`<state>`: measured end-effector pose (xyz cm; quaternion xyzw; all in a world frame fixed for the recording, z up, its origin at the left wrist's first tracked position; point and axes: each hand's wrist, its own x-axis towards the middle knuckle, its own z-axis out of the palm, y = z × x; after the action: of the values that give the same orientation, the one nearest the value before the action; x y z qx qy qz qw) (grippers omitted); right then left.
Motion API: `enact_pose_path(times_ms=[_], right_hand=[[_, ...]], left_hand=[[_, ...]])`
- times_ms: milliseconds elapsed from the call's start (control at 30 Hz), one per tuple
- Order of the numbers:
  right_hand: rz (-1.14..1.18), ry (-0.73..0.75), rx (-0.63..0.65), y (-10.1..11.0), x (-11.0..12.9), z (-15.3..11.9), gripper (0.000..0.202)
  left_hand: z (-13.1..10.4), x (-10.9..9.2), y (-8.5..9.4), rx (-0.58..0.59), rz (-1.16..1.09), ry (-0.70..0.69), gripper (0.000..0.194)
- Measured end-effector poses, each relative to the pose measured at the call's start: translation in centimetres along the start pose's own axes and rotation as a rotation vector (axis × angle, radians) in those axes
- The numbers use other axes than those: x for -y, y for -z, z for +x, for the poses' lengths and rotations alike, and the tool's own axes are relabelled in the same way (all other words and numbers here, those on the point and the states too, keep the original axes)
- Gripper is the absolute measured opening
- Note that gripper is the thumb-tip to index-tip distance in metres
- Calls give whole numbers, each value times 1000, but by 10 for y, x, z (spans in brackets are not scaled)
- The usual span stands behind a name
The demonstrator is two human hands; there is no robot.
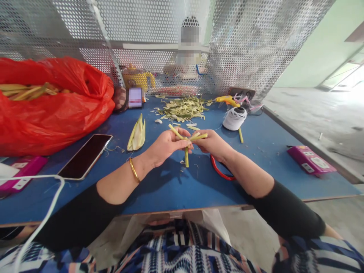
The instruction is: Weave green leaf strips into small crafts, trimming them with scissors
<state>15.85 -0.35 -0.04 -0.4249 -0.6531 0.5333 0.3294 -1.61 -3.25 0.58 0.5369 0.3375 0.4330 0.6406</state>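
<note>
Yellow-green plant strips (187, 157) are held in front of me, crossing one another so their ends point several ways. My left hand (167, 144), with a gold bangle on the wrist, pinches them where they cross. On the other side, my right hand (212, 143) has its fingers closed on the strip pointing right. Beneath my right wrist lies a red-handled tool (220, 172), partly hidden. A folded pale husk (137, 133) rests left of my hands. Beyond them is a heap of green scraps (183, 108). A spool of white thread (234, 118) stands at the right.
A red plastic bag (85, 110) of husks fills the left. Nearer are a phone (85, 156), a magenta power strip (25, 170) and a white cable (54, 201). Another power strip (311, 160) and a yellow glue gun (227, 100) lie right. Perforated metal (244, 45) stands behind; a person sits beyond.
</note>
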Motion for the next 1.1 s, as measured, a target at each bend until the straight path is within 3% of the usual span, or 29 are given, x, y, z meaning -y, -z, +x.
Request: enact_pose_path(times_ms=[133,233,333,467,533,700,767,867,967,1100], right_hand=[[-292,174,-73,-6,-2,-4,26],[-510,402,-110,-13,1,-11,23],[-516,648,-121,-17,4,-16,19],[-398,646,-1,-17,3,-15,20],[-500,665,30,-16,2,-15,19],[-818,899,90,-22,3,-20,18],[-797,893,126,-22,4,-22,18],[-633,729,177,-16,7,-21,16],[-303,497,174,-6,11,-17,19],[119,315,122,1,16,-11,25]], left_hand=[[6,2,2,-255,2,40,12],[9,4,2,-366,0,78,7],[10,5,1,-386,-19,98,6],[10,7,1,-350,-23,110,8],[9,8,0,-361,-18,92,12],[8,12,-2,-337,28,39,20],[7,14,-3,-272,85,44,19],[7,15,-3,-171,186,122,19],[5,13,-3,-100,227,189,18],[-2,5,-3,145,197,217,18]])
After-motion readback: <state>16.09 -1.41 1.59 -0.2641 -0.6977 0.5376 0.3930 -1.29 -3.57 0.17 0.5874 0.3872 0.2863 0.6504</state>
